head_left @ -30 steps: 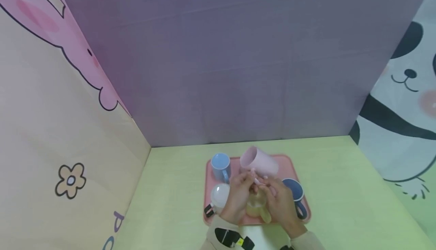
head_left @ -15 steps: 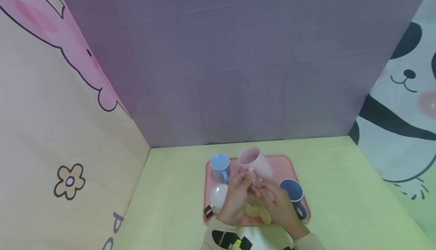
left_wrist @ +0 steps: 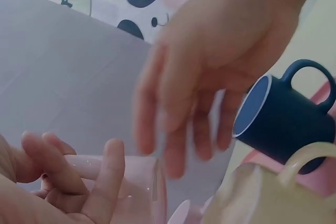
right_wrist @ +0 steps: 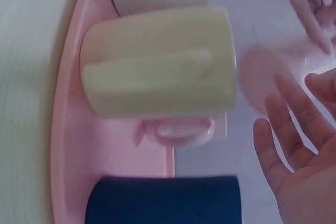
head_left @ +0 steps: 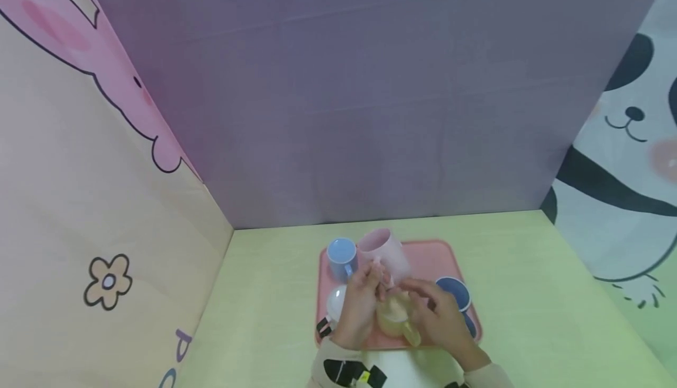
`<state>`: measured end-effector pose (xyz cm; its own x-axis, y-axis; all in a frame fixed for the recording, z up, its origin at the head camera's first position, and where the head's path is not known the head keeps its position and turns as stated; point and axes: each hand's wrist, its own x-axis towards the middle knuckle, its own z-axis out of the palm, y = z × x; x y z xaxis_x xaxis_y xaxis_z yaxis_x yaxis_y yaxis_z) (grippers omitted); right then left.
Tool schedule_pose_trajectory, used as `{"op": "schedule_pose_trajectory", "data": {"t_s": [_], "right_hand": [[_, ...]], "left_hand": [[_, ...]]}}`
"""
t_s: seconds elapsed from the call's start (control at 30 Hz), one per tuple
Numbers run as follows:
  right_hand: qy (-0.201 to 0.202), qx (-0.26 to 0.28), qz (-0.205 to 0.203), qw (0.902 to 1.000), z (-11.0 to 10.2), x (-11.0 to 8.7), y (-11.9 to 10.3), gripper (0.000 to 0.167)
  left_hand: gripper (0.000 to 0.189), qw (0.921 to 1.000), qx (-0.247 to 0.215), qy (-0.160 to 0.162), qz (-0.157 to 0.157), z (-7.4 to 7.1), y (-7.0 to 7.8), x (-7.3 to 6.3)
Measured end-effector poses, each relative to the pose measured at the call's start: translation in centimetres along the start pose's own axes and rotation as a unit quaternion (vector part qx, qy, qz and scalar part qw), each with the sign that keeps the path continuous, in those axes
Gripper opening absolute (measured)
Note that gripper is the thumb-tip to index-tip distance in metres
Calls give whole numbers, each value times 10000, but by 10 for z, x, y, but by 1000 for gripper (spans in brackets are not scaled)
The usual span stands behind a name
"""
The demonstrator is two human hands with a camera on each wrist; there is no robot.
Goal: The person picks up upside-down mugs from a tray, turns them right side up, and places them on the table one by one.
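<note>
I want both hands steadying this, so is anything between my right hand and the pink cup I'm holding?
Nothing visible does. The left hand holds the pink cup, the right hand hovers open beside it, and the yellow mug stands lower, on the pink tray.

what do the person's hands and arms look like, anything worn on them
The left hand and right hand are bare, with no gloves visible. Long beige sleeves cover both forearms down to about the wrists. The left sleeve carries black patches with a small yellow mark. The right sleeve is mostly cut off by the head view's bottom edge.
</note>
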<state>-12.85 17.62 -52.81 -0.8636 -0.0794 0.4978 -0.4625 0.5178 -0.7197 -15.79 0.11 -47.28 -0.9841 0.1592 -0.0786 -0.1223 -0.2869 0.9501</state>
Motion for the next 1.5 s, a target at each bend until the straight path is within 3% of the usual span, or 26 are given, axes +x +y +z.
{"op": "schedule_pose_trajectory", "data": {"t_s": [0.13,0.33,0.5,0.83,1.2,1.33,1.5], "right_hand": [[83,-131,388,9991,-9,-2,6,25],[331,-281,649,9969,-21,-6,14,23],[720,-275,867,9932,-28,-10,20,24],[945,-441,1344,9854,-40,-13,20,19],[1230,-369,1222,9842,-52,-17,29,20],[1215,-501,1421,9811,-57,-18,28,17],[1194,-536,1698,9768,-61,-21,27,17]], "left_hand": [[29,9996,-165,186,143,-8,5,2],[27,9952,-904,233,304,-23,16,3],[20,9963,-576,327,547,-37,26,6],[28,9956,-254,870,246,-59,42,8],[41,9866,-139,1573,409,-88,45,12],[42,9804,-73,1917,444,-97,47,14],[37,9759,35,2118,530,-108,47,20]]}}
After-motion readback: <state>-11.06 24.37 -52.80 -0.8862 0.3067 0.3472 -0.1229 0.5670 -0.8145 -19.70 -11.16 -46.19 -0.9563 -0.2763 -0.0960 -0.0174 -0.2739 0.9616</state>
